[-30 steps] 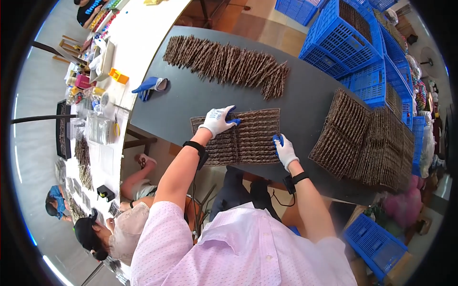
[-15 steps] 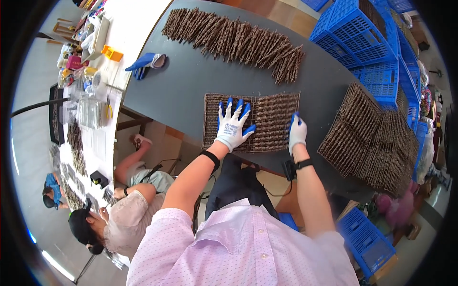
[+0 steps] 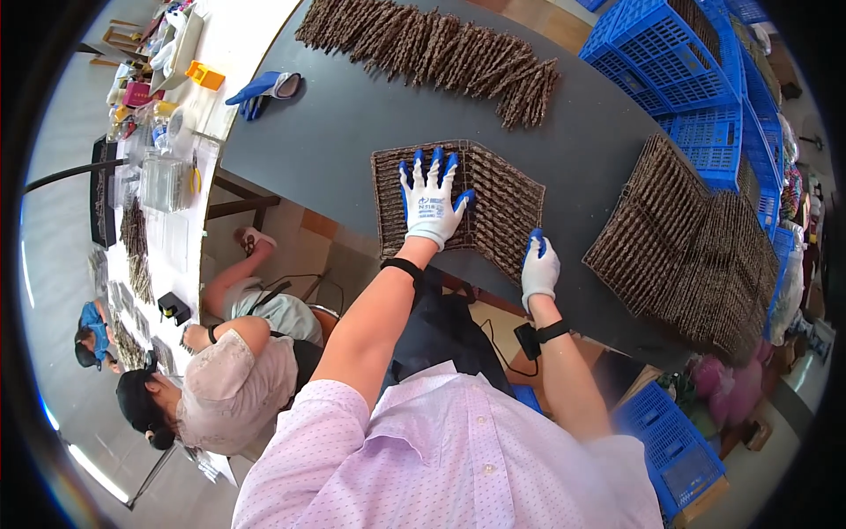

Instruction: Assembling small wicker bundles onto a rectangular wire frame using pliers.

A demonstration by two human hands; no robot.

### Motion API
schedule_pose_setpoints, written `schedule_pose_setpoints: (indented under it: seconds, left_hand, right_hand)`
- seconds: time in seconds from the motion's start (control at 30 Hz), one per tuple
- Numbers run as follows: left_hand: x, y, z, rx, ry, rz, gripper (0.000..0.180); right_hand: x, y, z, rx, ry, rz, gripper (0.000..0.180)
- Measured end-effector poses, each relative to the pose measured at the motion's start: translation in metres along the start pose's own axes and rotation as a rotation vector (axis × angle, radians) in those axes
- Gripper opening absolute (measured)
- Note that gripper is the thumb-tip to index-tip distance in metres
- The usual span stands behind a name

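A brown woven panel (image 3: 502, 196) in two wire-framed halves lies on the dark table, bent at its middle seam so that its right half slants toward me. My left hand (image 3: 432, 204), in a white glove with blue fingertips, rests flat on the left half, fingers spread. At the panel's near right corner is my right hand (image 3: 540, 269), gloved the same way. Its fingers are closed on the panel's edge, and the hand partly hides that corner.
Brown twisted strands (image 3: 432, 53) lie in a row along the far side. More woven panels (image 3: 683, 238) are stacked at right, beside blue crates (image 3: 661, 66). A blue-and-white glove (image 3: 269, 86) lies at far left. A seated person (image 3: 238, 379) works at a white table.
The panel's right half has swung toward me, putting an angle into the straight panel. My right hand has moved nearer to me; my left hand stays spread on the left half.
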State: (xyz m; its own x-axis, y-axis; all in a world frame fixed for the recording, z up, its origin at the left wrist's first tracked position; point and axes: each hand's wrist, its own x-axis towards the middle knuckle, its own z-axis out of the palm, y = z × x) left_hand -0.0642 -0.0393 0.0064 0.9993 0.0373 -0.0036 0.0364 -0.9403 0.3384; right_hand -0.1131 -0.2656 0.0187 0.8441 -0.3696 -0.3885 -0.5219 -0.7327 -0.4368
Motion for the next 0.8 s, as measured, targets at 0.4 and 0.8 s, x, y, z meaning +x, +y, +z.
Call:
schedule_pose_setpoints:
  seconds: [0.4, 0.8]
  left_hand:
    - [0.005, 0.001, 0.0, -0.006, 0.024, 0.1, 0.069]
    - [0.003, 0.0, 0.001, -0.024, 0.01, 0.079, 0.063]
  right_hand:
    - [0.099, -0.034, -0.015, 0.081, -0.046, 0.086, 0.049]
    - [0.055, -0.123, -0.035, -1.115, -0.423, -0.898, 0.127]
